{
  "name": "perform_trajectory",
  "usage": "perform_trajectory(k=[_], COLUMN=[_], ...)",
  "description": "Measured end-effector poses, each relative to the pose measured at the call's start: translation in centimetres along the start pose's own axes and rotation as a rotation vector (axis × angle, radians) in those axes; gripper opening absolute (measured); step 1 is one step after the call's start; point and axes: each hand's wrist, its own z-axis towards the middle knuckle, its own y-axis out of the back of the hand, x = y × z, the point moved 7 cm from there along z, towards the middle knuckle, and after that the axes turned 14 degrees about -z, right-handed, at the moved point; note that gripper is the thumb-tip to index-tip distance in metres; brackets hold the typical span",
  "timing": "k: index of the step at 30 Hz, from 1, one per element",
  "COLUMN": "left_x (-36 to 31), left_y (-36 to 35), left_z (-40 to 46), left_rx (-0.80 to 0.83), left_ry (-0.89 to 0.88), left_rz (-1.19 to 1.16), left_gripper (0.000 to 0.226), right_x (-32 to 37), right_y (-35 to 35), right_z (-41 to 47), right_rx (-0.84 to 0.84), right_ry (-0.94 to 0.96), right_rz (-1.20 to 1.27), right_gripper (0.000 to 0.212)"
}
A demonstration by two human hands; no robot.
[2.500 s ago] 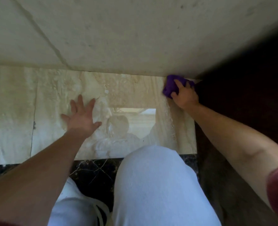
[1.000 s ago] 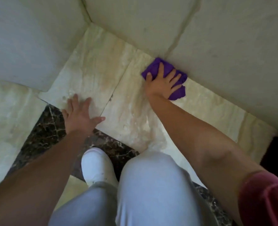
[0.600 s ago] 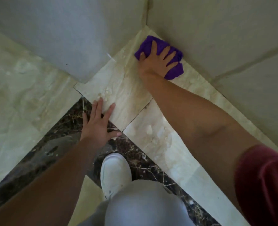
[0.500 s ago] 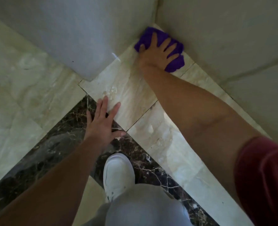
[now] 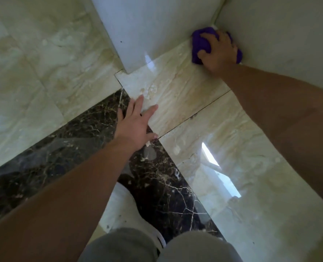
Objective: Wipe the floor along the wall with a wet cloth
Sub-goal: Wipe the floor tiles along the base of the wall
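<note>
At wall corner right hand (image 5: 218, 53) presses purple cloth (image 5: 200, 42)

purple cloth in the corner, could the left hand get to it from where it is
Probably yes. The left hand lies flat on bare floor tile, nothing between it and the purple cloth; but the right hand covers most of the cloth.

Glossy, smooth cream marble-look floor tiles (image 5: 185, 95), veined in beige, mirror-bright enough to throw back a window's light (wet droplets showing near the tile joint). Dark brown polished stone strip (image 5: 157, 176) with thin pale veins, equally shiny. Pale wall panels (image 5: 147, 25), smooth with a soft sheen. Soft purple cloth (image 5: 199, 43), matt and bunched. Matt grey fabric trousers (image 5: 119, 244), finely woven. White shoe (image 5: 123, 210), smooth, matt, lightly speckled with dirt
</note>
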Motion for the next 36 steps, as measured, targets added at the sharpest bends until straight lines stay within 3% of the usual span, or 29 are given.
perform_trajectory(k=[4,7,11,17,21,24,28,32,34,36], left_x=[6.1,11.4,11.7,11.6,13.1,15.7,16.0,17.5,18.9,20.6], left_y=[2.0,2.7,2.2,2.4,3.6,3.0,3.0,5.8,7.7,8.6], left_z=[-2.3,-3.4,-2.9,-3.2,-4.4,-5.8,-5.8,-5.8,-6.1,-6.2], left_rx=[-0.165,-0.063,0.043,-0.001,-0.036,-0.028,0.035,0.029,-0.053,-0.121], left_ry=[0.118,0.271,0.295,0.286,0.267,0.351,0.355,0.238,0.176,0.21], left_rz=[0.038,-0.03,-0.066,-0.158,-0.197,-0.116,-0.155,-0.048,0.085,0.116], left_gripper=[0.097,0.112,0.12,0.114,0.116,0.128,0.124,0.101,0.087,0.088], right_x=[0.4,1.5,4.6,16.0,23.2,24.3,23.5,21.2,21.0,22.3], right_y=[1.1,1.3,0.6,-3.0,-4.2,-4.2,-3.6,-2.6,-3.7,-4.7], right_z=[0.5,0.7,0.0,-8.2,-13.0,-13.5,-13.5,-16.0,-16.5,-16.3], right_rx=[0.054,0.019,-0.009,-0.033,-0.016,0.017,0.087,-0.14,-0.135,-0.118], right_ry=[-0.013,-0.083,-0.118,0.132,0.183,0.2,0.317,0.656,0.816,0.834], right_rz=[0.067,0.207,0.244,0.187,0.182,0.183,0.136,-0.074,-0.146,-0.195], right_gripper=[0.065,0.069,0.061,0.063,0.064,0.065,0.069,0.059,0.055,0.056])
